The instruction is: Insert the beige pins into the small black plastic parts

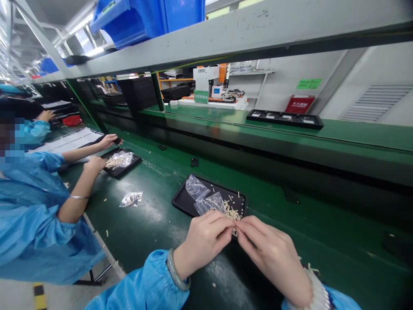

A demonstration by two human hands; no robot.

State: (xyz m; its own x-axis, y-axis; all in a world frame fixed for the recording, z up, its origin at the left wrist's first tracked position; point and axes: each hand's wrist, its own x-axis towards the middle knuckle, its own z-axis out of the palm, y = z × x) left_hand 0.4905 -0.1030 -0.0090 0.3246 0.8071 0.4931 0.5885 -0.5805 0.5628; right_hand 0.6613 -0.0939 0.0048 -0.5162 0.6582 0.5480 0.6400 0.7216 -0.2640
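Over the near edge of a black tray, my left hand and my right hand meet with their fingertips pinched together. Whatever sits between the fingertips is too small to make out. Many small cream-coloured strips lie heaped in the tray, just beyond my fingers. Clear plastic bags rest in the tray's left part, one of them partly behind my left hand. A few tiny pale pieces are scattered on the tray's right side.
To the left a co-worker in a blue smock handles another tray of strips. A small clear bag of parts lies on the green bench. Behind runs a raised ledge with a long black tray. A grey beam crosses overhead.
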